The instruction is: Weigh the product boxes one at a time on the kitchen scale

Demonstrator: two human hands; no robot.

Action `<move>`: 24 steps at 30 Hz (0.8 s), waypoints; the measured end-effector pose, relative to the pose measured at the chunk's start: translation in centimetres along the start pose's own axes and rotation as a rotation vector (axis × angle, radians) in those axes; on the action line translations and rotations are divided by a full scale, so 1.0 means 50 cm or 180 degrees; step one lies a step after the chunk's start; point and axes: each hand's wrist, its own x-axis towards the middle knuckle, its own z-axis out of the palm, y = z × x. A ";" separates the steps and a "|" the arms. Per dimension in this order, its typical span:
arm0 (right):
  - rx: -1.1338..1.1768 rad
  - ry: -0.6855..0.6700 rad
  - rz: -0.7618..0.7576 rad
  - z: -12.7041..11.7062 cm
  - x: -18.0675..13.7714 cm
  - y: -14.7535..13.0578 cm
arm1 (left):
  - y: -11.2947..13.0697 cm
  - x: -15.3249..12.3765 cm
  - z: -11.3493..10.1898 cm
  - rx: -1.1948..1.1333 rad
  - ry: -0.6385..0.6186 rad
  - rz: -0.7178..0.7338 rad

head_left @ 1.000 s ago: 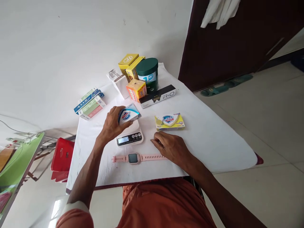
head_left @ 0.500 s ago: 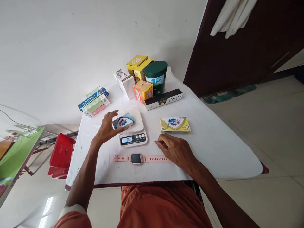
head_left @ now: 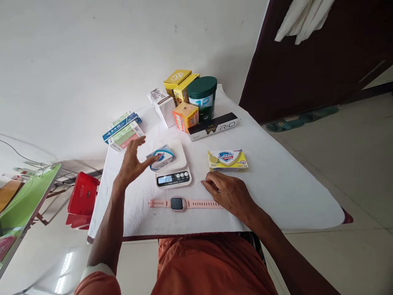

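Head view. The blue soap box (head_left: 167, 157) sits on the plate of the scale (head_left: 181, 152), toward its left side. The display (head_left: 165, 180) is lit and appears to read 372. Placement of this box is judged complete, since the scale bears it and shows a value.

Left hand (head_left: 130, 162): fingers spread apart, not gripping. The thumb lies over the box's near left corner in this view; contact cannot be confirmed. Release is therefore judged done or nearly so; full clearance is not yet reached.

Right hand (head_left: 229, 194): fingers curled downward, covering the end of the watch (head_left: 177, 203) strap. Whether they are closed on anything cannot be told.

Off the scale: the yellow soap box (head_left: 227, 159) lies on the surface (head_left: 282, 196) just beyond the right hand. The tub (head_left: 201, 98) and black-and-white box (head_left: 212, 127) stand farther back. Whether these items were weighed cannot be determined.
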 end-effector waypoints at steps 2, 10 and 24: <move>-0.0005 0.0040 -0.0021 0.001 0.000 0.000 | 0.000 -0.008 0.021 0.0240 -0.0284 0.0032; 0.0003 0.0128 -0.0132 0.003 -0.003 0.004 | -0.087 0.022 0.016 0.0131 -0.0043 -0.0328; -0.0160 0.0315 -0.0234 0.008 0.003 0.003 | -0.324 0.267 -0.071 0.0738 0.1328 -0.2436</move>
